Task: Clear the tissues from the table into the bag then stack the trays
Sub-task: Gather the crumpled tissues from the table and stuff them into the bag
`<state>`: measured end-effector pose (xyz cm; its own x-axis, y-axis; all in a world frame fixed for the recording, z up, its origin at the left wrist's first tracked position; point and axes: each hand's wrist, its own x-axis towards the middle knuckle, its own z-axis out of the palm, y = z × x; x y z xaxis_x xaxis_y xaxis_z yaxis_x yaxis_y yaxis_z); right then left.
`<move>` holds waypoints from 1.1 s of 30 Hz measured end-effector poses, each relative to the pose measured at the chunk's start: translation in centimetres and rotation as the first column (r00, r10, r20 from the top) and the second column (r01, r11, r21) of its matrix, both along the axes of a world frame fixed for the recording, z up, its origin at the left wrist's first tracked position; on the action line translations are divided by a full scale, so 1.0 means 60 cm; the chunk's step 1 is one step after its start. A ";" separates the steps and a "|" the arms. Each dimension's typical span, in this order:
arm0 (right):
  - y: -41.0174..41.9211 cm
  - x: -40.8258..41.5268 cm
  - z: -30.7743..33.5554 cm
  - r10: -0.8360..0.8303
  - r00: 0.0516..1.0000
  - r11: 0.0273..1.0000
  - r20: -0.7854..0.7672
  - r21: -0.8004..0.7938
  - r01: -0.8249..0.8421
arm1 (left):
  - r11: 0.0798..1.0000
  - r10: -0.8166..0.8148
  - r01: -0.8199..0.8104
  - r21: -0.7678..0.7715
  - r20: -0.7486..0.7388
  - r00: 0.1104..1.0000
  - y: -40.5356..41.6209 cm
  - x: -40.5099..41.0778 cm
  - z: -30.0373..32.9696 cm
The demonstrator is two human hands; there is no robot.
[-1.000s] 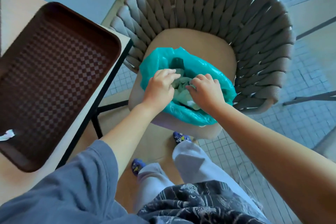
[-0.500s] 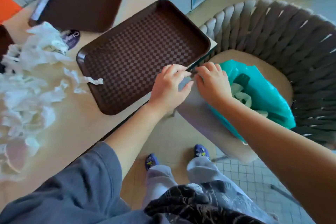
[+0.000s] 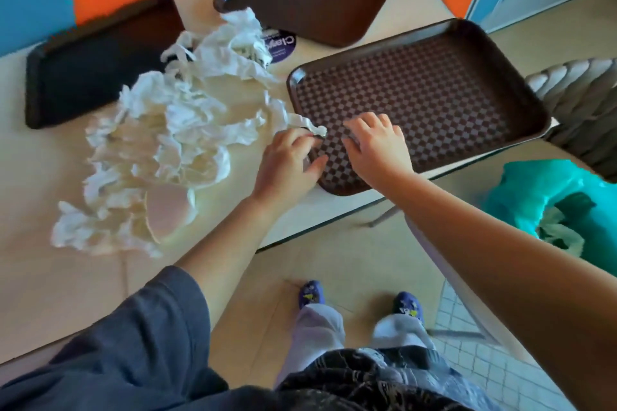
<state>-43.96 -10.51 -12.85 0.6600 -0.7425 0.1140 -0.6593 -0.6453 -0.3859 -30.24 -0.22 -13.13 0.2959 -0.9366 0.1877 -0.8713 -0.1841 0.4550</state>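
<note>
Sticker (image 3: 279,47): round, dark, on the worktop (image 3: 60,277), well beyond the left grip (image 3: 288,160), half under the tissues (image 3: 173,130).
Sticker text: white, upside down, seemingly "Clan…"; smaller lines unreadable.
Trays: no readable text.

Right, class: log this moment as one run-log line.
left hand: pinching white crumpled tissue strip | right hand: open over brown checkered plastic tray | teal plastic bag: holds tissues
</note>
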 end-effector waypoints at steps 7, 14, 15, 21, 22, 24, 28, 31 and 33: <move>0.014 0.118 -0.022 0.093 0.987 0.995 -0.132 0.046 -0.088 | 0.990 0.078 -0.070 0.123 -0.069 0.995 0.018 0.102 -0.034; 0.009 0.175 -0.045 0.120 0.958 0.986 -0.260 0.141 -0.085 | 0.985 0.002 0.020 0.169 -0.128 0.992 -0.009 0.129 -0.059; 0.008 0.179 -0.046 0.123 0.954 0.984 -0.273 0.157 -0.081 | 0.983 -0.006 0.031 0.183 -0.134 0.991 -0.011 0.133 -0.064; 0.004 0.194 -0.052 0.077 0.959 0.992 -0.274 0.121 -0.045 | 0.977 -0.094 0.109 0.183 -0.086 0.992 -0.014 0.163 -0.085; 0.004 0.195 -0.053 0.062 0.969 0.994 -0.238 0.103 -0.038 | 0.980 -0.094 0.107 0.170 -0.082 0.992 -0.013 0.168 -0.088; 0.005 0.195 -0.054 0.021 0.990 0.997 -0.141 0.072 -0.011 | 0.987 -0.075 0.088 0.136 -0.100 0.992 -0.009 0.174 -0.091; 0.008 0.187 -0.040 -0.074 0.991 0.997 0.108 0.021 0.073 | 0.993 -0.063 0.074 0.090 -0.119 0.991 0.003 0.175 -0.089; 0.006 0.173 -0.028 -0.119 0.963 0.993 0.241 0.028 0.116 | 0.995 -0.056 0.065 0.069 -0.131 0.990 0.005 0.169 -0.080; 0.004 0.160 -0.023 -0.141 0.958 0.990 0.248 0.051 0.133 | 0.997 -0.067 0.071 0.023 -0.141 0.988 0.001 0.162 -0.070</move>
